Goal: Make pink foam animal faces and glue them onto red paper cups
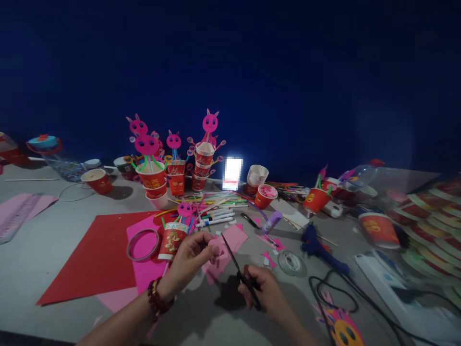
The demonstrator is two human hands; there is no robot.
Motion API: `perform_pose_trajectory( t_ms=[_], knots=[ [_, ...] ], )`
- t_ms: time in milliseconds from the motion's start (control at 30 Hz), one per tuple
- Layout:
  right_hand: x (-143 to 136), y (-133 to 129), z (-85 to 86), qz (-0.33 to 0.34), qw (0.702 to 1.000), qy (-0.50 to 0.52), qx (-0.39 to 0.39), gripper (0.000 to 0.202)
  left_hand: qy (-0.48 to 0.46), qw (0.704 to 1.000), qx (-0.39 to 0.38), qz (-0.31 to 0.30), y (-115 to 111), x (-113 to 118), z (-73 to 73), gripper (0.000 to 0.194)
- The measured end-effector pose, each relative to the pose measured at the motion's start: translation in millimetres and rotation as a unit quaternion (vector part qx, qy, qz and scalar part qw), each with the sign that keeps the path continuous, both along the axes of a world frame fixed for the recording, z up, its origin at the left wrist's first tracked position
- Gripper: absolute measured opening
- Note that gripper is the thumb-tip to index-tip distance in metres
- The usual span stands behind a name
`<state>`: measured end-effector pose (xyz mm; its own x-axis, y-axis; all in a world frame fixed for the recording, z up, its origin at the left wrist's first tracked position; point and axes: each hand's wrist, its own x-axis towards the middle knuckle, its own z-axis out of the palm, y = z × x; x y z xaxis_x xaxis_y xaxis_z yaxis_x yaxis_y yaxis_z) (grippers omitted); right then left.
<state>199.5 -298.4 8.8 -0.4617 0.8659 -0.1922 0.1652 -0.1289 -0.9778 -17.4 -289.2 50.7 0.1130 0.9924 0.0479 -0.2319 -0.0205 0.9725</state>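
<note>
My left hand (pixel 190 257), with a beaded bracelet on its wrist, pinches a small piece of pink paper (pixel 215 246); the fingers partly cover it. In my right hand (pixel 264 288) is a pair of black-handled scissors (pixel 234 258), its blades pointing up and left beside the left fingertips. Whether the blades touch the paper I cannot tell. Beneath both hands lies a light pink sheet (pixel 237 236) on the grey table. A red paper cup (pixel 172 242) with a pink bunny-like figure stands just left of my left hand.
Red card (pixel 93 259) and a tape roll (pixel 143 245) lie left. Decorated cup stacks (pixel 153 180) stand behind, near several markers (pixel 216 221). To the right are clear tape (pixel 290 262), a purple glue stick (pixel 272 222), a blue glue gun (pixel 324 252) and its looping cable.
</note>
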Motion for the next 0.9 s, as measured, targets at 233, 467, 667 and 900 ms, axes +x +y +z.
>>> perform_pose_trajectory(
  t_ms=[233, 467, 667, 900],
  knots=[
    [2.3, 4.0, 15.2, -0.019, 0.998, 0.060, 0.023, 0.058, -0.012, 1.000, -0.017, -0.010, 0.1, 2.1, -1.4, 0.031],
    [-5.2, -2.9, 2.6, 0.004, 1.000, 0.013, 0.003, 0.063, -0.053, 0.998, -0.011, 0.029, -3.5, 12.5, -5.8, 0.028],
    [-9.6, -6.2, -2.6, 0.013, 1.000, 0.022, -0.006, 0.061, -0.074, 0.995, -0.021, 0.065, -7.0, 20.4, -4.9, 0.027],
    [-14.4, -7.2, 2.7, 0.009, 1.000, 0.001, 0.002, 0.061, -0.095, 0.993, -0.037, 0.059, -7.9, 23.4, -12.9, 0.022]
  ],
)
